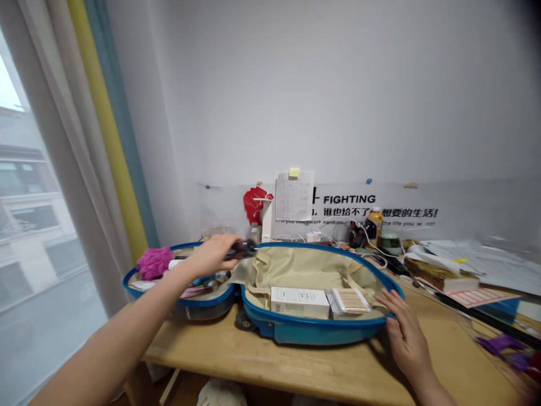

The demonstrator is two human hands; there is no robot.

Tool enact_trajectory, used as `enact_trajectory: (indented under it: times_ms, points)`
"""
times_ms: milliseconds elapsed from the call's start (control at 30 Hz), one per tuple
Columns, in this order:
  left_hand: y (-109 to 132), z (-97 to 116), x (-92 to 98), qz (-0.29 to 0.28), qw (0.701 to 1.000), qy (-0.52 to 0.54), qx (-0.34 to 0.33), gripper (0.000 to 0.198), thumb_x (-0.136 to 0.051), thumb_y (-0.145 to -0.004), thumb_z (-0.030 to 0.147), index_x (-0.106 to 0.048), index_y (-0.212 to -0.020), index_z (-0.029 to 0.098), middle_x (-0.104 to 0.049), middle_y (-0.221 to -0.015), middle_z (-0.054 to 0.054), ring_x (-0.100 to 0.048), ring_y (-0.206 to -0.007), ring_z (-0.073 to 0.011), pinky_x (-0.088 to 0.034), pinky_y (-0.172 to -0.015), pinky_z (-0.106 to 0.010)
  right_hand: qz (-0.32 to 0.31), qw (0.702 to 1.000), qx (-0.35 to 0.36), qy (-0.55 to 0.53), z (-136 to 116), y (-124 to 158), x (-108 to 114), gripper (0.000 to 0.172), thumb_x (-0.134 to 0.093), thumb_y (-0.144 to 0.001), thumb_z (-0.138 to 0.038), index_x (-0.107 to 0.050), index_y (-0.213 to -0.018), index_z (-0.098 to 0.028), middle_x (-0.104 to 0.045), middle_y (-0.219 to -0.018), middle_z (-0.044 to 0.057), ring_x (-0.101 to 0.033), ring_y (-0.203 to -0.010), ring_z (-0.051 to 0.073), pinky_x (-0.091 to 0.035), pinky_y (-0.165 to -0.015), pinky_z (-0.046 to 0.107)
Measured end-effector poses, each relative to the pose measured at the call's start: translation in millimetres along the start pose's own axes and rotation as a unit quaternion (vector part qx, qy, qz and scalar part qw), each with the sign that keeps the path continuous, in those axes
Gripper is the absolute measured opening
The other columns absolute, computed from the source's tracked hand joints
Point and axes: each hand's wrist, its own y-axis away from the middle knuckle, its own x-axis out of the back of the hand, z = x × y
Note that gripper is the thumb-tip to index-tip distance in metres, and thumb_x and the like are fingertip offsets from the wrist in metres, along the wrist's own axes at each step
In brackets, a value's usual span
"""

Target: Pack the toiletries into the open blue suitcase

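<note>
An open blue suitcase lies on the wooden desk, its two halves spread side by side. Above the hinge between the halves, my left hand is closed around a dark, roughly cylindrical object, blurred by motion so its kind is unclear. My right hand rests on the right rim of the suitcase with its fingers apart. The beige-lined right half holds a white box and a clear pack of cotton swabs. In the left half sit a pink bath puff and several small items, partly behind my left forearm.
Papers and a book lie on the right of the desk. Behind the suitcase stand a yellow-labelled bottle, white cables and a white upright box. A curtain and window are at the left.
</note>
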Motion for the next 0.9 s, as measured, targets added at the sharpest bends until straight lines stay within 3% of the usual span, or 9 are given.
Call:
enact_trajectory:
  times_ms: [67,167,300,467,667,767,900]
  points:
    - [-22.0,42.8,-2.7,-0.020,0.995,0.060,-0.081,0.053,-0.060,-0.077,0.032,-0.050,-0.128,0.020,-0.062,-0.121,-0.009,-0.058,-0.107,-0.0239,-0.045,-0.094,-0.033,-0.004,1.000,-0.003,0.001,0.5,0.3,-0.1,0.038,-0.033,-0.095,-0.041,-0.060,-0.114,-0.022,-0.061,-0.125,0.010,-0.051,-0.126,0.028,-0.045,-0.100,0.049]
    - [-47.6,94.0,-19.2,-0.116,0.975,0.100,-0.160,0.058,-0.061,-0.081,0.043,-0.048,-0.132,0.021,-0.061,-0.123,-0.009,-0.057,-0.111,-0.0243,-0.045,-0.091,-0.031,-0.010,1.000,-0.002,0.004,1.3,1.2,-0.2,0.038,-0.033,-0.095,-0.041,-0.059,-0.115,-0.022,-0.061,-0.126,0.011,-0.051,-0.127,0.029,-0.045,-0.100,0.050]
    - [-66.7,129.8,-49.8,-0.255,0.945,0.085,-0.187,0.060,-0.059,-0.081,0.055,-0.051,-0.132,0.023,-0.062,-0.122,-0.010,-0.060,-0.106,-0.0268,-0.047,-0.083,-0.031,-0.008,1.000,-0.006,-0.002,1.1,2.4,-0.2,0.039,-0.032,-0.095,-0.040,-0.059,-0.116,-0.022,-0.061,-0.126,0.011,-0.050,-0.127,0.028,-0.044,-0.101,0.050]
    - [-74.8,143.7,-76.0,-0.340,0.920,0.083,-0.176,0.062,-0.063,-0.079,0.053,-0.048,-0.132,0.023,-0.063,-0.122,-0.010,-0.061,-0.106,-0.0275,-0.047,-0.082,-0.033,-0.016,1.000,-0.013,-0.006,-0.1,2.3,1.1,0.037,-0.034,-0.094,-0.039,-0.059,-0.116,-0.022,-0.061,-0.126,0.011,-0.049,-0.128,0.028,-0.044,-0.101,0.049]
    - [-71.0,150.7,-94.3,-0.350,0.924,0.094,-0.123,0.064,-0.067,-0.078,0.046,-0.044,-0.131,0.020,-0.064,-0.121,-0.012,-0.062,-0.106,-0.0282,-0.047,-0.080,-0.033,-0.018,1.000,-0.014,-0.012,-1.4,0.5,2.0,0.037,-0.034,-0.094,-0.040,-0.059,-0.115,-0.022,-0.060,-0.126,0.011,-0.049,-0.129,0.028,-0.044,-0.102,0.050]
    - [-68.3,149.3,-92.6,-0.342,0.922,0.124,-0.131,0.063,-0.064,-0.080,0.048,-0.044,-0.132,0.019,-0.064,-0.121,-0.011,-0.062,-0.105,-0.0257,-0.047,-0.081,-0.031,-0.007,1.000,-0.004,-0.009,-1.5,0.2,1.6,0.036,-0.034,-0.095,-0.039,-0.059,-0.115,-0.022,-0.061,-0.125,0.011,-0.050,-0.127,0.028,-0.044,-0.101,0.050]
    - [-69.0,134.3,-76.4,-0.314,0.935,0.119,-0.113,0.044,-0.061,-0.083,0.048,-0.057,-0.119,0.022,-0.063,-0.123,-0.008,-0.061,-0.107,-0.0233,-0.046,-0.082,-0.029,-0.007,1.000,0.003,-0.002,-1.4,0.3,1.0,0.036,-0.034,-0.095,-0.038,-0.058,-0.116,-0.022,-0.061,-0.126,0.011,-0.050,-0.127,0.028,-0.045,-0.100,0.049]
